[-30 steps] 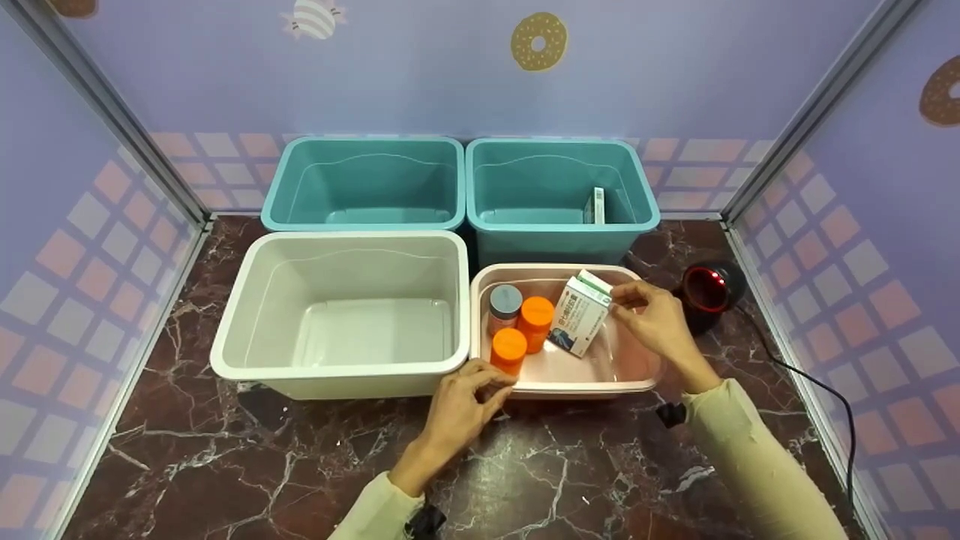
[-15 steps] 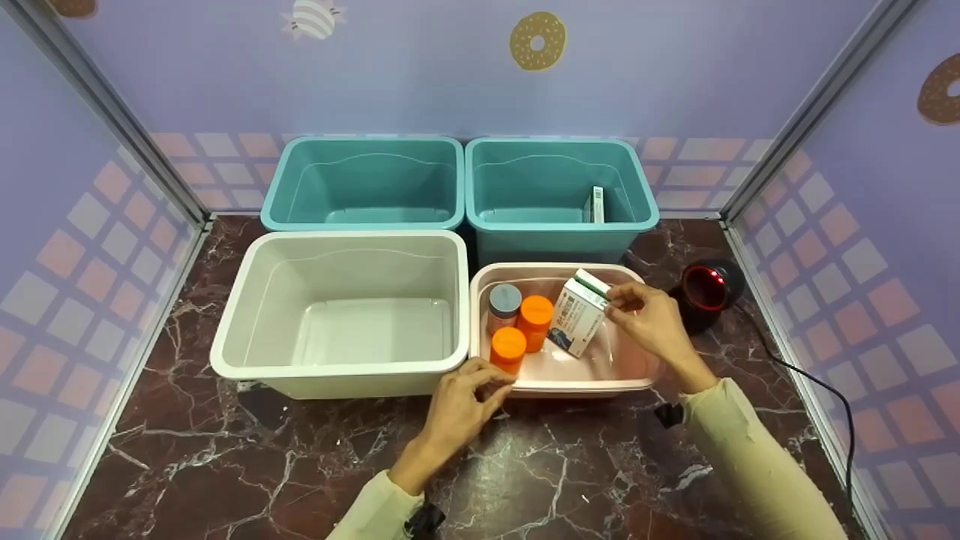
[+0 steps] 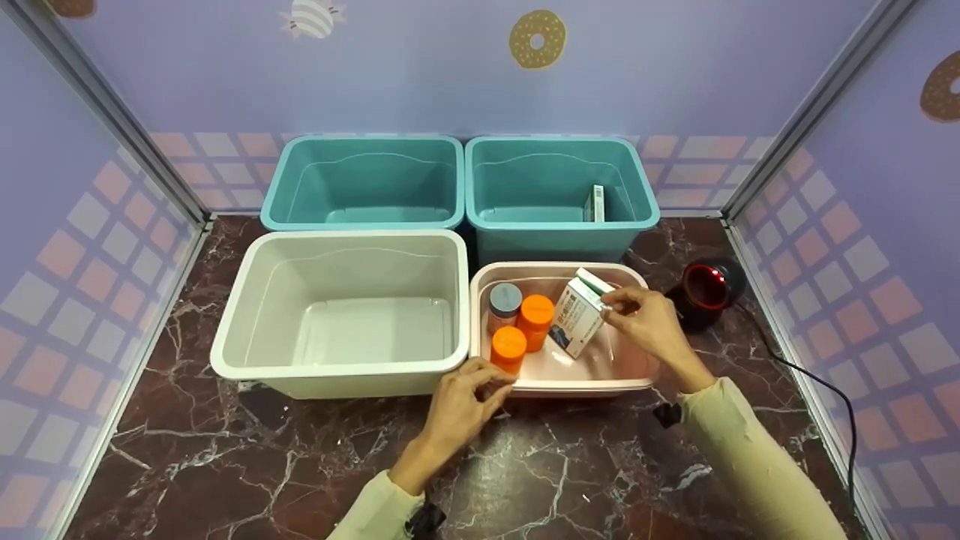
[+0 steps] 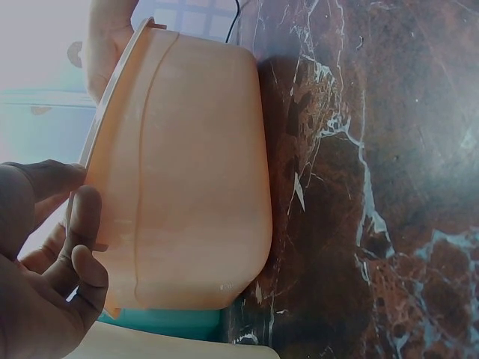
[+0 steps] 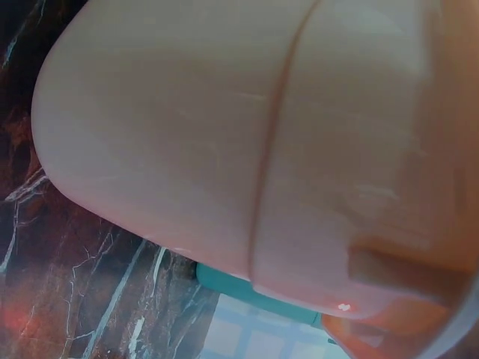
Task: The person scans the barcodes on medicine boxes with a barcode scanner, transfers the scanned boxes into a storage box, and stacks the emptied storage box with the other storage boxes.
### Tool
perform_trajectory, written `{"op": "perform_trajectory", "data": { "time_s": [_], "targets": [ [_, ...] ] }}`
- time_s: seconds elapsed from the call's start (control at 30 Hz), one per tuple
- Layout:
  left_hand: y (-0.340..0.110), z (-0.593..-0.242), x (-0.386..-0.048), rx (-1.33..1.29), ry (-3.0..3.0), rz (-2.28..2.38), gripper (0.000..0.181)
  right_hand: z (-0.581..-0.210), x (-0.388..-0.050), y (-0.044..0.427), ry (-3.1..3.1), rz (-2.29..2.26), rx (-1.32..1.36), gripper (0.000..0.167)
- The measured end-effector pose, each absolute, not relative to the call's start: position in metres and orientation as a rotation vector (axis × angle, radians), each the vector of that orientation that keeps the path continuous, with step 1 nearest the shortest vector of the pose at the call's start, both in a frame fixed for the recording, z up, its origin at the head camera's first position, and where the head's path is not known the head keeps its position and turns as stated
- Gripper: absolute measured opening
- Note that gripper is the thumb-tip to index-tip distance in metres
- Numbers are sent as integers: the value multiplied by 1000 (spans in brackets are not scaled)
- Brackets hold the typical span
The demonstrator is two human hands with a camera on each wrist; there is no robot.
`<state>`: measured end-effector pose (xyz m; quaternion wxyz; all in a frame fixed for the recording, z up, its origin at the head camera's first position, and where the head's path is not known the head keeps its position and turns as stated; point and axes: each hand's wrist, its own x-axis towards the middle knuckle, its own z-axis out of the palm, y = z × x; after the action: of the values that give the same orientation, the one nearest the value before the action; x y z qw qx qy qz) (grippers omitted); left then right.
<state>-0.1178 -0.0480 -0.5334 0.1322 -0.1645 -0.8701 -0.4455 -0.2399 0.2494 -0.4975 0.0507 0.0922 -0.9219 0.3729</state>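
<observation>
Nearly closed, the right hand [image 3: 649, 319] pinches the front box [image 3: 576, 319] by one upper corner, likely because that tilts up inside the pink bin [image 4: 198, 172], which the left hand [image 3: 463, 395] grips, presumably for steadiness

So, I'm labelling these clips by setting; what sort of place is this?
Probably a small purpose-built work booth rather than a home or shop: three decorated walls with metal strips at the corners close in a marbled surface, where four plastic tubs stand close together.
</observation>
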Motion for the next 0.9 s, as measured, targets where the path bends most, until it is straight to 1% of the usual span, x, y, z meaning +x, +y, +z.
{"op": "perform_trajectory", "data": {
  "time_s": [0.27, 0.5, 0.73, 0.9],
  "targets": [
    [-48, -533, -117, -477, -2512, -1299, 12, -495, -239, 245, -2810, 1181, 287, 19],
    [-47, -533, -117, -462, -2536, -1284, 11, -494, -240, 239, -2849, 1122, 277, 27],
    [-47, -532, -117, -454, -2553, -1296, 12, -496, -241, 236, -2876, 1079, 307, 25],
    [-47, -531, -117, -455, -2553, -1299, 12, -497, -242, 234, -2903, 1115, 334, 27]
  ]
}}
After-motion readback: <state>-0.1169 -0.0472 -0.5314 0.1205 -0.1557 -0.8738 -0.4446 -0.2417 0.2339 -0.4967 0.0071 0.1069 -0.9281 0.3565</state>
